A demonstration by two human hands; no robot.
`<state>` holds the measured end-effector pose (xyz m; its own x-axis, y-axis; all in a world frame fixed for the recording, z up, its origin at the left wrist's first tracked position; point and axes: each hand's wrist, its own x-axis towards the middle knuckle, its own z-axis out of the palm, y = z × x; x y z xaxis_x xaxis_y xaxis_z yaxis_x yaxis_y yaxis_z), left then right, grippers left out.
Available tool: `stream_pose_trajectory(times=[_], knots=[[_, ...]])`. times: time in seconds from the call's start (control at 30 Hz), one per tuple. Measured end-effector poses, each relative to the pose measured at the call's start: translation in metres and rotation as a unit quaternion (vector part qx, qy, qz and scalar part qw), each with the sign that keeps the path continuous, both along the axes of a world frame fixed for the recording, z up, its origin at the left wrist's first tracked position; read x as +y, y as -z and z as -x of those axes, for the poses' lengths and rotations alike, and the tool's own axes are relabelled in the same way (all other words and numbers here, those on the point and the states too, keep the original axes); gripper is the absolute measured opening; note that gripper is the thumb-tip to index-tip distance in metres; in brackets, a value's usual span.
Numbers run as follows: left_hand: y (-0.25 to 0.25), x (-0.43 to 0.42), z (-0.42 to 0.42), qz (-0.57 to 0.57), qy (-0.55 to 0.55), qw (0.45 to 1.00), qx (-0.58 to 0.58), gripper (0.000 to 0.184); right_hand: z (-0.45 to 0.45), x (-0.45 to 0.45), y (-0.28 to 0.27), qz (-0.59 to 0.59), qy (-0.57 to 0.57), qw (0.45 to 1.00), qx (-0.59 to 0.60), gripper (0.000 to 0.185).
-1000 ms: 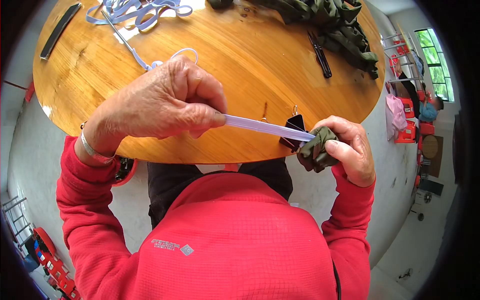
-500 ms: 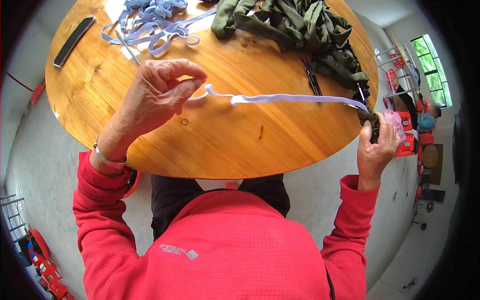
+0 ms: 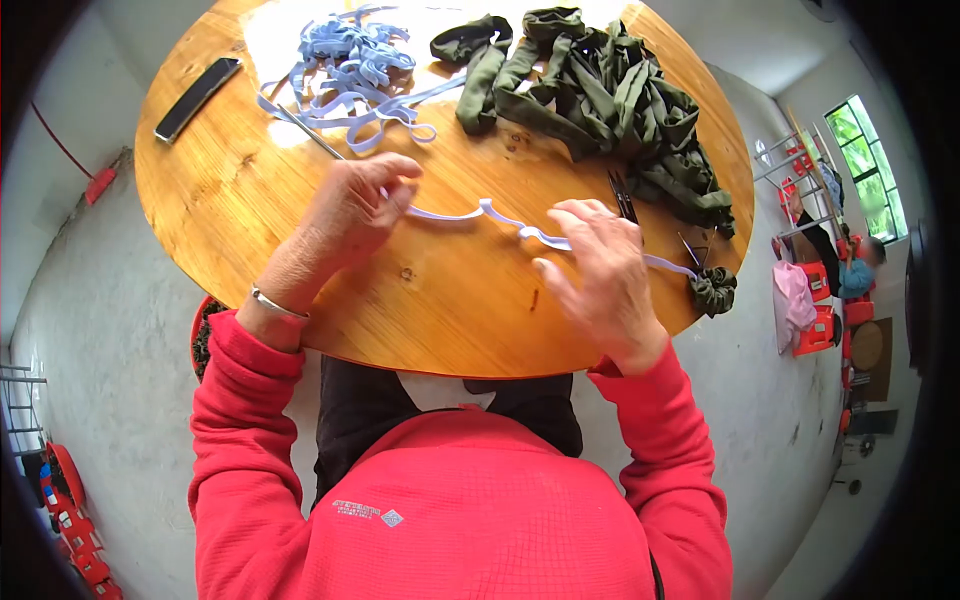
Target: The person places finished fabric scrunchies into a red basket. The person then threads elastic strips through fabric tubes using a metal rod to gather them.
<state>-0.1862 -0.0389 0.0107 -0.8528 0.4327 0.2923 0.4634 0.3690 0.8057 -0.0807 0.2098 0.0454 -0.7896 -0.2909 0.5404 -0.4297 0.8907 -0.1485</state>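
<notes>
A narrow pale lavender elastic band (image 3: pixel 447 215) runs across the table from my left hand (image 3: pixel 362 200), whose fingers are pinched on one end. The band is slack, with a small loop in its middle. My right hand (image 3: pixel 607 275) is over the band with thumb and fingers apart; whether a fingertip touches it I cannot tell. Past my right hand the band leads to a bunched ring of dark green fabric (image 3: pixel 713 291) at the table's right edge. A thin metal rod (image 3: pixel 312 135) lies just beyond my left hand.
Blue elastic lies in a tangled heap (image 3: pixel 350 60) at the back left. A pile of dark green fabric strips (image 3: pixel 600 90) covers the back right, with a slim black tool (image 3: pixel 622 197) beside it. A phone-like black slab (image 3: pixel 198 100) rests at the left of the round wooden table (image 3: pixel 450 320).
My right hand has let go of the green fabric bunch and moved left over the band. The band has slackened, and the bunch now lies on the table edge.
</notes>
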Motion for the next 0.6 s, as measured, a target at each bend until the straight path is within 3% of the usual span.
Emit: stream_pose_trajectory(times=[0.03,0.07,0.13,0.27,0.37,0.47,0.6], knots=[[-0.003,-0.001,-0.005,0.04,0.014,0.998,-0.048,0.016,0.007,0.0,0.009,-0.015,0.009,1.0,-0.022,0.024],[0.01,-0.002,-0.002,0.043,0.062,0.997,0.002,0.017,0.014,0.003,0.018,-0.031,0.018,0.998,-0.043,0.02],[-0.011,0.003,-0.013,0.169,0.064,0.971,0.156,0.016,0.019,0.009,0.023,-0.045,0.016,0.997,-0.058,0.014],[0.002,0.001,-0.003,0.215,0.075,0.948,0.223,0.003,0.007,0.029,0.016,-0.051,0.012,0.999,0.009,0.007],[0.006,0.004,-0.004,0.176,0.041,0.943,0.279,0.003,-0.008,0.045,0.005,-0.083,0.041,0.992,0.082,0.009],[0.004,0.011,-0.007,0.142,0.05,0.94,0.306,0.003,-0.02,0.049,0.008,-0.101,0.018,0.995,0.015,0.01],[0.001,0.02,-0.023,0.158,0.073,0.915,0.365,0.009,-0.027,0.047,-0.012,0.044,0.006,0.986,-0.162,0.009]])
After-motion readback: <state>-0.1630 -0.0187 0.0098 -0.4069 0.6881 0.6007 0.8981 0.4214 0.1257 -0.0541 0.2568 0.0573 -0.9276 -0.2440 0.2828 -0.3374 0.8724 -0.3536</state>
